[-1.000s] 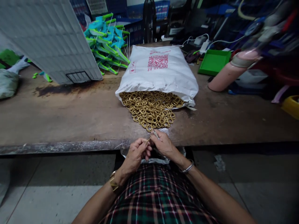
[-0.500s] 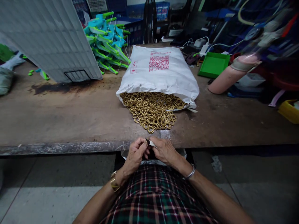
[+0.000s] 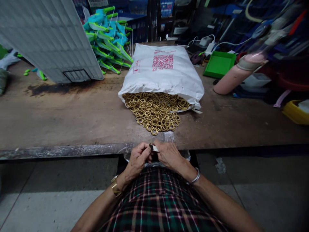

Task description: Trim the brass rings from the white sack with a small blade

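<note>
My left hand (image 3: 138,158) and my right hand (image 3: 170,156) meet at the table's front edge, above my lap. A small white tool with a dark tip (image 3: 154,148) shows between them. The fingers of my right hand are closed around its white part. My left hand is closed in a pinch at the dark tip; whatever its fingertips hold is hidden. Just beyond my hands lies a heap of gold-coloured rings (image 3: 154,117), spilling from the mouth of a white woven sack (image 3: 145,77) with red print.
A grey ribbed panel (image 3: 55,42) leans at the left, beside a stack of green and blue plastic parts (image 3: 108,42). Right of the sack are a green tray (image 3: 219,64), a pink bottle (image 3: 238,75) and a yellow bin (image 3: 295,111). The wooden table (image 3: 60,119) has a plastic-wrapped front edge.
The camera view has shifted slightly, so the table and its contents sit a little higher and further left. Both hands stay together around the small tool, with little visible finger movement.
</note>
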`<state>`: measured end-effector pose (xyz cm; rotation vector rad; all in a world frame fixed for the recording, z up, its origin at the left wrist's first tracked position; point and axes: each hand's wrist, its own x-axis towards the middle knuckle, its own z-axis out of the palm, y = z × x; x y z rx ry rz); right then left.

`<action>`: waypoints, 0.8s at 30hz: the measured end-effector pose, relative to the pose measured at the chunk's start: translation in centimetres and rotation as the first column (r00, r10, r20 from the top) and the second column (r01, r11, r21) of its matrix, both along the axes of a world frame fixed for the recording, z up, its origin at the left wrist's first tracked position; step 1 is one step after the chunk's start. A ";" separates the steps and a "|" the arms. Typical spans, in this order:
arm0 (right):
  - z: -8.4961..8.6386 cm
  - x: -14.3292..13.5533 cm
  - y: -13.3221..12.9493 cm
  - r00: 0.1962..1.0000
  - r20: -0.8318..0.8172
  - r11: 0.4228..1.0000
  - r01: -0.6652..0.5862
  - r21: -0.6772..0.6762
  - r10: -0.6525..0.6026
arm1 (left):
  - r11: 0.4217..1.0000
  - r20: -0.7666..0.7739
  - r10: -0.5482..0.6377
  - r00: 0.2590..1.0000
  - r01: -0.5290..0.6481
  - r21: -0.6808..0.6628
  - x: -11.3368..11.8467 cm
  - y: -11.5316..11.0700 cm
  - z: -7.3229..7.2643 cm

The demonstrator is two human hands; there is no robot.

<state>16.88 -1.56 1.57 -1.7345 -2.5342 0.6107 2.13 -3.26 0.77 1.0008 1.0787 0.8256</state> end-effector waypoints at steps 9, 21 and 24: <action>-1.4 6.3 -4.2 0.979 -0.187 0.991 0.099 0.087 -0.081 | 0.948 0.143 -0.141 0.980 0.175 -0.266 -3.1 -2.4 -0.4; -6.9 0.2 -3.6 0.980 -0.185 0.977 -0.108 -0.184 0.073 | 0.855 0.393 0.246 0.886 -0.007 -0.519 -3.1 -2.5 -4.7; -7.1 -1.4 -2.8 0.990 -0.054 0.952 -0.139 -0.272 0.129 | 0.851 0.430 0.297 0.853 -0.032 -0.525 -3.4 -2.6 -4.5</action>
